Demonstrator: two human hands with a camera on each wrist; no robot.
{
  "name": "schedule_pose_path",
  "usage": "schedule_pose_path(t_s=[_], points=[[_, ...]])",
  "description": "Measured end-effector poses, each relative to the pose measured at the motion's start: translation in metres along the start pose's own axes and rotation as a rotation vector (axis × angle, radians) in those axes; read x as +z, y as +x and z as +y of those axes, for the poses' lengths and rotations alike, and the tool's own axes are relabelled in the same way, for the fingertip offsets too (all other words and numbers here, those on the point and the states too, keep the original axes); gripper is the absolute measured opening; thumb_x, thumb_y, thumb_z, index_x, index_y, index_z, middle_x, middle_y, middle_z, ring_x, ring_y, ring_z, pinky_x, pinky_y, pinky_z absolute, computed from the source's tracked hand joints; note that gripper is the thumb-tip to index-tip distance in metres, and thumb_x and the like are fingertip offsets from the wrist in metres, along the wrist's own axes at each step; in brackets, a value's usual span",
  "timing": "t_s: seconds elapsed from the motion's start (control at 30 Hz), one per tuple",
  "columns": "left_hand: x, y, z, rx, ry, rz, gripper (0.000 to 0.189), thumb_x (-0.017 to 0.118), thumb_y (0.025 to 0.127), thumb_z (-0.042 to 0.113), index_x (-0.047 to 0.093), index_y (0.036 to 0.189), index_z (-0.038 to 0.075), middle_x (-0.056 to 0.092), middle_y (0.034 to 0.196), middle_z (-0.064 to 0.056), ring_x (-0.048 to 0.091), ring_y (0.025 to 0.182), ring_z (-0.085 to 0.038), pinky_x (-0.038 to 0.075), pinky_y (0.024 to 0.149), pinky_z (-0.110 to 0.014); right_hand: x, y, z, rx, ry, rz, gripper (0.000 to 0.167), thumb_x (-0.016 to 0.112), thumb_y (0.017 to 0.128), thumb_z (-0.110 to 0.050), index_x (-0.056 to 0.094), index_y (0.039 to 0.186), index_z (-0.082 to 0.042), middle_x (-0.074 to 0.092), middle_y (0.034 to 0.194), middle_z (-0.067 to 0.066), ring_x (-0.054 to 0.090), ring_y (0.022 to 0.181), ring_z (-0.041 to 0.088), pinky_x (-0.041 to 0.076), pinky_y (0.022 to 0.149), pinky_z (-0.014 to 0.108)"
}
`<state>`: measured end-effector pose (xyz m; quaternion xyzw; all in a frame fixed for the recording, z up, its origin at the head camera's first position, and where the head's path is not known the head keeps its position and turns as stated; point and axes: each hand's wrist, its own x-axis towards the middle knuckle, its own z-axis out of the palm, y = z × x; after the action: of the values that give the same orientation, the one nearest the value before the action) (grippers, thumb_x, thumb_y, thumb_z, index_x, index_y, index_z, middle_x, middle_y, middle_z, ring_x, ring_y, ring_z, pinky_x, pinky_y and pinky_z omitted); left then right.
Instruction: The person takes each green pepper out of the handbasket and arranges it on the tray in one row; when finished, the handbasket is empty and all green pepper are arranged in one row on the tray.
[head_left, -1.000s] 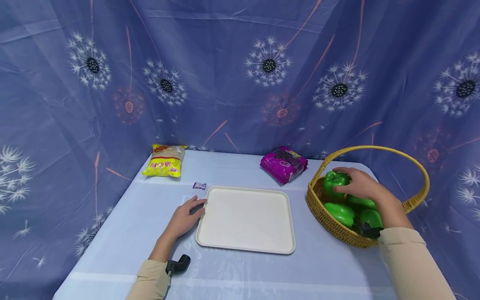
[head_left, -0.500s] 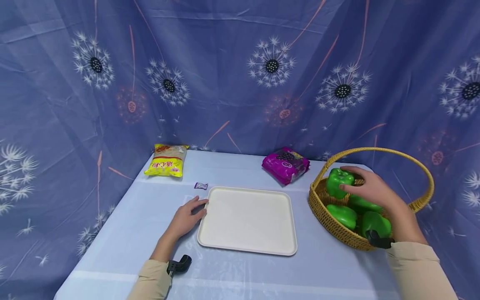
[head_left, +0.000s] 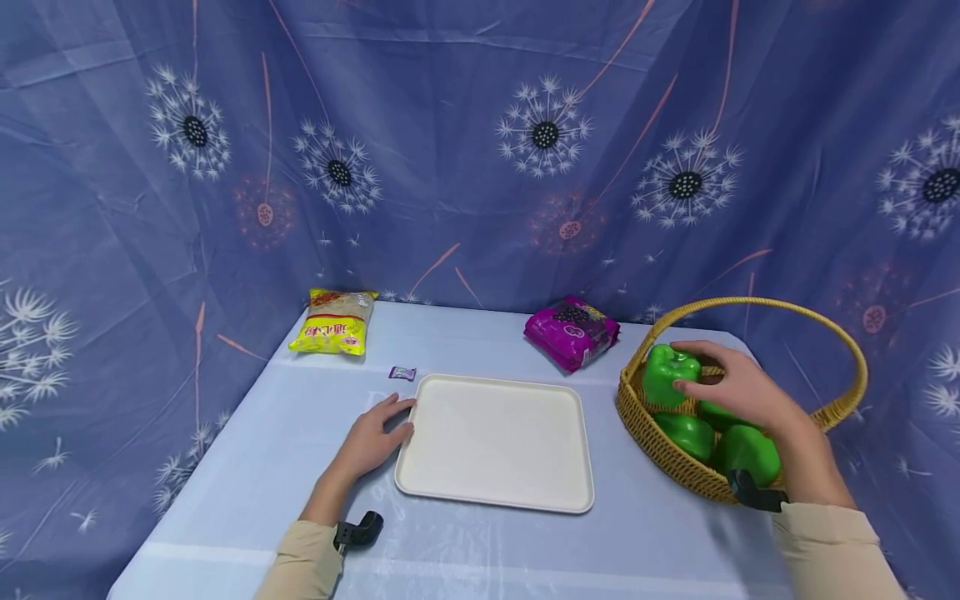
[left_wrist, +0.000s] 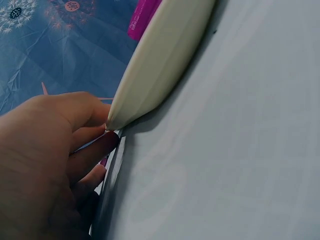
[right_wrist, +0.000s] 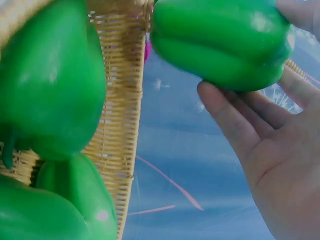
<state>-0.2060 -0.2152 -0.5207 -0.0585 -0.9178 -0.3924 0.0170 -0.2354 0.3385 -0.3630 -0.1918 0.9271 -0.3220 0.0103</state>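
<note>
My right hand (head_left: 738, 385) grips a green bell pepper (head_left: 667, 375) inside the far left side of a wicker basket (head_left: 663, 457). In the right wrist view, this bell pepper (right_wrist: 220, 42) lies between the thumb and fingers (right_wrist: 225, 110). Several more green peppers (head_left: 750, 454) fill the basket below it. My left hand (head_left: 367, 437) rests at the left edge of a white rectangular tray (head_left: 495, 442), its fingertips on the rim. The left wrist view shows the fingers (left_wrist: 92, 112) against the tray's corner (left_wrist: 145, 80), with nothing gripped.
A tall arched handle (head_left: 817, 321) spans the basket. Beyond the tray lie a purple packet (head_left: 572, 332), a yellow packet (head_left: 333, 321) and a small purple wrapped sweet (head_left: 402, 372). A blue curtain (head_left: 450, 150) hangs behind the white table (head_left: 465, 558).
The held pepper shifts slightly left and tilts in my right hand, still within the basket. Peppers beneath show more from under the forearm. My left hand stays at the tray.
</note>
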Motion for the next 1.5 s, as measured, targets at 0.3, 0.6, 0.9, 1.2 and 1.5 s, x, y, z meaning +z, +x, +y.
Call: schedule_pose_path(t_s=[0.3, 0.6, 0.9, 1.2, 1.5], points=[[0.0, -0.001, -0.002, 0.001, -0.005, 0.005, 0.042, 0.062, 0.093, 0.03, 0.059, 0.134, 0.021, 0.041, 0.147, -0.016, 0.035, 0.135, -0.038, 0.028, 0.107, -0.058, 0.015, 0.004, -0.012, -0.048, 0.005, -0.014, 0.062, 0.071, 0.088, -0.035, 0.046, 0.143, -0.02, 0.051, 0.133, 0.006, 0.056, 0.108, 0.028, 0.052, 0.082, 0.037], [0.0, 0.0, -0.002, 0.005, -0.017, 0.014, 0.042, 0.062, 0.093, 0.03, 0.059, 0.134, 0.022, 0.041, 0.147, -0.014, 0.035, 0.135, -0.037, 0.028, 0.107, -0.059, 0.036, 0.019, -0.031, -0.104, 0.05, -0.02, 0.062, 0.074, 0.085, -0.036, 0.049, 0.14, -0.022, 0.055, 0.126, 0.004, 0.058, 0.104, 0.025, 0.053, 0.079, 0.038], [0.0, -0.001, -0.001, -0.003, -0.023, 0.009, 0.042, 0.062, 0.093, 0.029, 0.059, 0.134, 0.021, 0.041, 0.147, -0.015, 0.035, 0.135, -0.037, 0.028, 0.107, -0.058, 0.066, 0.044, -0.04, -0.111, 0.178, -0.066, 0.066, 0.076, 0.083, -0.035, 0.046, 0.141, -0.022, 0.052, 0.126, 0.008, 0.059, 0.101, 0.027, 0.055, 0.078, 0.034], [0.0, -0.001, 0.001, 0.002, -0.015, 0.019, 0.041, 0.063, 0.093, 0.028, 0.059, 0.134, 0.02, 0.042, 0.146, -0.015, 0.036, 0.135, -0.037, 0.028, 0.107, -0.059, 0.091, 0.066, -0.047, -0.158, 0.171, -0.047, 0.064, 0.076, 0.084, -0.031, 0.048, 0.14, -0.018, 0.05, 0.13, 0.007, 0.055, 0.109, 0.025, 0.051, 0.09, 0.047], [0.002, -0.001, -0.001, 0.005, -0.011, 0.026, 0.041, 0.062, 0.093, 0.028, 0.06, 0.133, 0.021, 0.042, 0.146, -0.015, 0.036, 0.134, -0.036, 0.029, 0.107, -0.057, 0.115, 0.083, -0.05, -0.165, 0.225, -0.027, 0.063, 0.078, 0.081, -0.028, 0.051, 0.137, -0.018, 0.05, 0.122, 0.008, 0.055, 0.105, 0.032, 0.054, 0.083, 0.048]])
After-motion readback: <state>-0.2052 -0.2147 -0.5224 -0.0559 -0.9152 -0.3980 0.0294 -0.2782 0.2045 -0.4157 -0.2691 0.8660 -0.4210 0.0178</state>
